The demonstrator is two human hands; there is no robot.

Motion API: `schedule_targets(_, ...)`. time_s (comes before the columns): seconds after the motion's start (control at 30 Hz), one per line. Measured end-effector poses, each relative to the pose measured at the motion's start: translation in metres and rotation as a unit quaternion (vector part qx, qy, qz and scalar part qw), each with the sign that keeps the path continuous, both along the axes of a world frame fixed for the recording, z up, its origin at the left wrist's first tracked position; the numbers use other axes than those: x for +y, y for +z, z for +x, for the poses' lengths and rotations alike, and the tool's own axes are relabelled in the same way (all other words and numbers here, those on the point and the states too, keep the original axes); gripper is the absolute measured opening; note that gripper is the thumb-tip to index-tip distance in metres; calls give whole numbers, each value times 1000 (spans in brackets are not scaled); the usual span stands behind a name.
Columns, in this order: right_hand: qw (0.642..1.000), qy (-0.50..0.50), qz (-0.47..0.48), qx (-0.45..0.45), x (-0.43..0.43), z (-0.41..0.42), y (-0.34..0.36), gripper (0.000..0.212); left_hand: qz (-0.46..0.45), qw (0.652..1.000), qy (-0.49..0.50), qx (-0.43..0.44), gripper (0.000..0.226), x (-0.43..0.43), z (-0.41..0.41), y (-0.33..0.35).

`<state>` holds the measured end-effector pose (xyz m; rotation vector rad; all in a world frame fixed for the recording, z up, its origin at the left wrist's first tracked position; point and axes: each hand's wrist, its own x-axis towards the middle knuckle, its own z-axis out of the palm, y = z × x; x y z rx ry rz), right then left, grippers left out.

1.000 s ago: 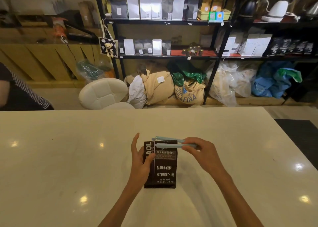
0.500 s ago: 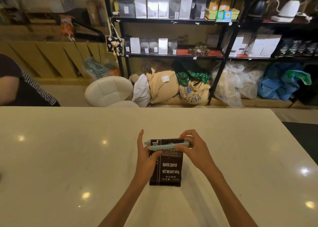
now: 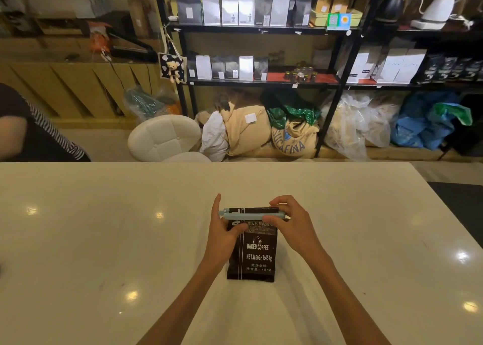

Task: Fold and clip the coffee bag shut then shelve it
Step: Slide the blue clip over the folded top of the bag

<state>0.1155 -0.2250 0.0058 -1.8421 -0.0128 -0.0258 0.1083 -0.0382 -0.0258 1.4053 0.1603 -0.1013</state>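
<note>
A dark brown coffee bag (image 3: 257,253) with white lettering stands upright on the white table (image 3: 104,240). Its top is folded over, and a pale blue sealing clip (image 3: 245,215) runs across the fold, closed flat. My left hand (image 3: 224,233) holds the bag's upper left side, thumb on its front, fingers behind. My right hand (image 3: 290,222) pinches the clip's right end, covering that end. Beyond the table stands a black shelf unit (image 3: 261,28) with rows of coffee bags.
A white padded stool (image 3: 164,138) sits past the table's far edge, with sacks and plastic bags under the shelves. Another person's striped sleeve (image 3: 47,141) shows at the far left. A dark floor mat (image 3: 460,203) lies to the right of the table.
The clip's two arms, open over the fold a second ago, have been pressed together onto the bag's top. My right hand has slid inward along the clip.
</note>
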Motion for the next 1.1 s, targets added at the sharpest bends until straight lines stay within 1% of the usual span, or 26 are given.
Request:
schedule_targets(0.2, 1000, -13, -4, -5, 2, 1, -5, 29, 3, 1000, -13, -2, 88, -1, 3, -1)
schedule_targets(0.27, 1000, -17, -12, -5, 1, 2, -8, 28, 6, 999, -35, -11, 77, 2, 3, 0)
schedule_targets(0.37, 1000, -17, -19, -2, 1, 2, -12, 28, -13, 998, -61, -13, 51, 6, 2, 1)
schedule_targets(0.57, 999, -25, -19, 5, 3, 4, -20, 27, -69, 997, -14, 2, 21, 3, 0, -2)
schedule_targets(0.8, 999, -35, -16, 11, 3, 6, -23, 26, -56, 998, 30, 9, 9, 0, 3, -1)
schedule_targets(1.1, 999, -40, -3, 12, 6, 8, -26, 24, -74, 995, 71, 16, 10, -3, 6, -7)
